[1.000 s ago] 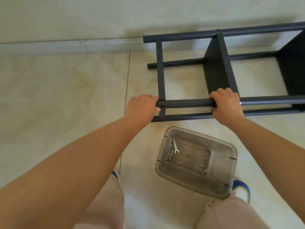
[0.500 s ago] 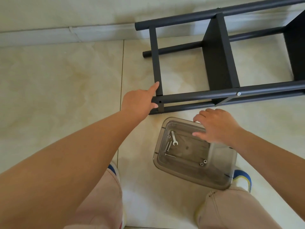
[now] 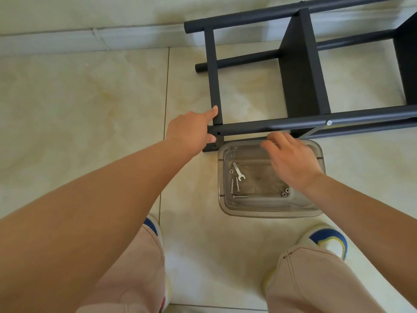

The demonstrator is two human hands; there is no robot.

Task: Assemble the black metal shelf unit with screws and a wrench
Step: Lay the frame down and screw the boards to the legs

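Note:
The black metal shelf unit [image 3: 302, 82] lies on its side on the tiled floor, its near tube running left to right. My left hand [image 3: 191, 129] holds the left end of that tube, index finger stretched up along the cross bar. My right hand [image 3: 291, 161] hovers with relaxed fingers over a clear plastic box [image 3: 313, 210] and holds nothing. Inside the box lie a small silver wrench [image 3: 238, 171], long screws [image 3: 235, 186] and nuts [image 3: 285, 192]. A screw head [image 3: 329, 122] sits in the near tube.
A pale skirting board [image 3: 90, 39] and wall run along the far side. My two knees in beige trousers and my shoes [image 3: 327, 241] frame the box from below. Bare tiled floor [image 3: 79, 114] stretches to the left.
My right hand let go of the shelf's near tube and came down over the clear box. My left hand stayed at the tube's end with its index finger now extended.

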